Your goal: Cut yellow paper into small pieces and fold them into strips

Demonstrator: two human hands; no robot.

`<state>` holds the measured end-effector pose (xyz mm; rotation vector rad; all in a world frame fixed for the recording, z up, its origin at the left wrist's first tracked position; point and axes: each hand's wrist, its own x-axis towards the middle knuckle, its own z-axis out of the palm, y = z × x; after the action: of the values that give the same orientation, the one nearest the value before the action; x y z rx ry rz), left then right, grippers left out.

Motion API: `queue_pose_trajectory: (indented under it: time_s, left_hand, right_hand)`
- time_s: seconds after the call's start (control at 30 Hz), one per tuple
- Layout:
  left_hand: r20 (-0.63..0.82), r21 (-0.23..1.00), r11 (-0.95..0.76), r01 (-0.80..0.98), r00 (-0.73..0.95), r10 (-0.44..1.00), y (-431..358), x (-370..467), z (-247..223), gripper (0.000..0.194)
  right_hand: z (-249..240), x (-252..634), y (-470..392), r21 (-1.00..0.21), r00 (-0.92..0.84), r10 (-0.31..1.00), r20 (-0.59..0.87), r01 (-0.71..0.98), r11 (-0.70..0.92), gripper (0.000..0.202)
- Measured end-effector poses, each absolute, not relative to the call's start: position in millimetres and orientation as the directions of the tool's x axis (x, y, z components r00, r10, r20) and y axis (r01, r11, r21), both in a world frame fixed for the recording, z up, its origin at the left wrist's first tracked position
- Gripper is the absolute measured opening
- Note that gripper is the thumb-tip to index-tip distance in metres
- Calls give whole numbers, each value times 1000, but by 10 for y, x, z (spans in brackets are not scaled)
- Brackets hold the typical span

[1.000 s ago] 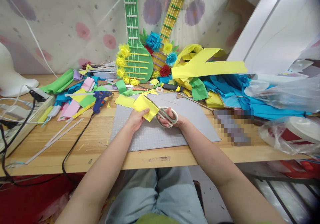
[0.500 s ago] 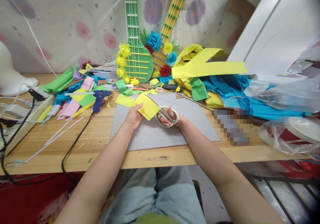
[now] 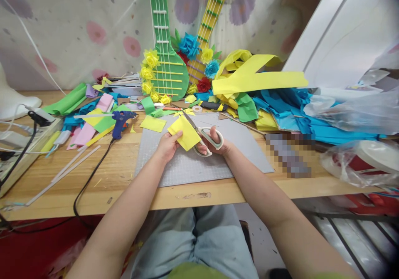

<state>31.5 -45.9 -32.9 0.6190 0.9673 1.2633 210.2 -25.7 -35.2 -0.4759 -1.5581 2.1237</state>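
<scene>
Between thumb and fingers, my left hand [image 3: 168,146] pinches a square of yellow paper [image 3: 184,132] above the grey cutting mat [image 3: 246,156]. My right hand [image 3: 215,141] has its fingers through the pale handles of a pair of scissors [image 3: 218,134]. The handles are spread, and one blade runs along the paper's upper right edge; where the other blade lies is hidden by the paper. Another yellow paper piece [image 3: 153,123] lies flat at the mat's back left corner. Small yellow scraps are behind the paper.
A blue glue gun [image 3: 119,124] with its black cord lies to the left, near paper strips. A green paper guitar [image 3: 171,77] and a yellow one [image 3: 208,31] lean at the back. Yellow strips [image 3: 260,81] and blue paper [image 3: 286,110] are piled at the right.
The scissor handles have spread apart, and the blades have opened at the paper's edge. The yellow paper in my left hand has shifted slightly. The whole view has moved a little.
</scene>
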Motion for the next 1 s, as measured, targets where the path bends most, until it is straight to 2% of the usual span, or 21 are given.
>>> queue_pose_trajectory:
  time_s: [0.23,0.37,0.5,0.6,0.8,0.9,1.0]
  left_hand:
    - [-265,832,229,-505,0,964,-446,293,-329,19]
    - [-249,833,204,-514,-20,968,-421,202,-311,23]
    - [-279,853,253,-457,11,960,-408,105,-271,27]
    - [-334,901,340,-271,70,940,-422,72,-238,28]
    - [-465,880,466,93,372,804,-436,93,-174,30]
    - [-504,860,479,175,437,745,-435,115,-166,24]
    - [-532,844,503,184,406,743,-436,134,-178,22]
  right_hand:
    - [-412,2157,-188,-950,-734,679,25,-230,-213,67]
    - [-392,2195,-154,-939,-514,857,38,-313,-146,58]
    - [-361,2192,-141,-975,-315,948,-33,-199,-100,51]
    - [-339,2170,-139,-986,-338,939,-68,-122,-115,49]
    - [-257,2091,-185,-999,-451,892,-36,10,-35,36]
    - [-233,2040,-239,-996,-491,869,-55,87,-14,37]
    - [-219,1986,-286,-993,-474,876,-87,116,-35,38]
